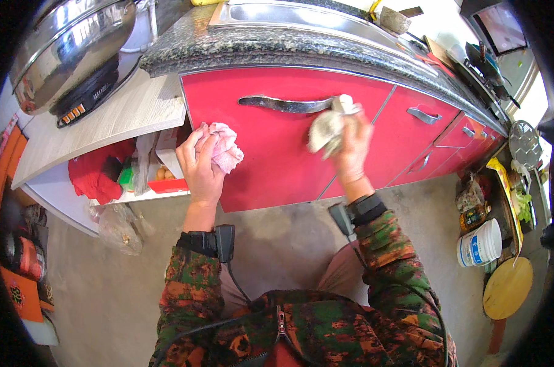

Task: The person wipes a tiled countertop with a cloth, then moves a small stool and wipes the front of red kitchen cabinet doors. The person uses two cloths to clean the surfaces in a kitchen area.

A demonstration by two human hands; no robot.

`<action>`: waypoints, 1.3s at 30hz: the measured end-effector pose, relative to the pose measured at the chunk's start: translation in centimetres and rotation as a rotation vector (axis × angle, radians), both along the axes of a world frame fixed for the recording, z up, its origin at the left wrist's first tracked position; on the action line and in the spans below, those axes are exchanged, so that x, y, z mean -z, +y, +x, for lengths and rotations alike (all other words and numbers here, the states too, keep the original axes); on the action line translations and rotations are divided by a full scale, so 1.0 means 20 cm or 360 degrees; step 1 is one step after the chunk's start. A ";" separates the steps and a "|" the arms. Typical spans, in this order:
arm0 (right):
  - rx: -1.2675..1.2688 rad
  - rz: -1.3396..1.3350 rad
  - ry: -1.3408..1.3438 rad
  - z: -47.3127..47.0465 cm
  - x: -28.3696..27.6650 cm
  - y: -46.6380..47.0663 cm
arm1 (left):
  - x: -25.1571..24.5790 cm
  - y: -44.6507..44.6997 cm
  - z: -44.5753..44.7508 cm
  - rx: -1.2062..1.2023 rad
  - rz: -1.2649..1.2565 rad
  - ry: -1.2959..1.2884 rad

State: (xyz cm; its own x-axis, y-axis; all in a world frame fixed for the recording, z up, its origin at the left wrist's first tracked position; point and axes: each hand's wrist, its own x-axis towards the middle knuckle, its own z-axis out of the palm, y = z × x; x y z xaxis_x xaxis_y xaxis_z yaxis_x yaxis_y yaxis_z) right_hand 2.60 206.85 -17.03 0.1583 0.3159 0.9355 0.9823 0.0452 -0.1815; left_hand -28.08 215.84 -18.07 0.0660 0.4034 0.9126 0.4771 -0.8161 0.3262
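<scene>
My left hand (201, 160) grips a crumpled pink cloth (222, 147) in front of the left side of a red cabinet door (268, 160). Farther right, my right hand (354, 147) holds a whitish, stained cloth (326, 130) at the right end of the door's long metal handle (286, 104). The right hand is slightly blurred. A white bunched part (345, 103) shows at the handle's end; whether it belongs to the same cloth, I cannot tell. Both wrists wear black bands with a small cabled device.
Above the door juts a granite countertop edge (277, 48) with a steel sink (286, 16). At the left a large steel pot (75, 50) stands on an induction cooker (86, 98), over an open shelf. A white bucket (481, 245) and round wooden board (507, 288) are at the right.
</scene>
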 end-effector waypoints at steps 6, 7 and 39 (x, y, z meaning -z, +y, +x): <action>-0.0285 -0.0501 -0.0163 -0.11 0.10 -0.09 | 0.01 0.01 -0.01 -0.0029 -0.0005 0.0036; -0.0324 -0.0376 0.0284 -0.09 0.08 -0.06 | 0.01 0.01 -0.01 -0.0033 0.0002 0.0034; 0.0060 -0.0110 -0.0276 -0.22 -0.01 -0.03 | 0.01 0.00 -0.02 -0.0076 -0.0038 0.0069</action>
State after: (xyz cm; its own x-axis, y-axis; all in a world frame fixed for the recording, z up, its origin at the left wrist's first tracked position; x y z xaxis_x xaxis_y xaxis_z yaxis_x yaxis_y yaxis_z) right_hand -1.70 206.31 -16.90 0.0097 0.3770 0.9262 0.9999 0.0011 -0.0109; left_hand -28.40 215.91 -18.23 0.0853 0.4288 0.8993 0.5294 -0.7842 0.3237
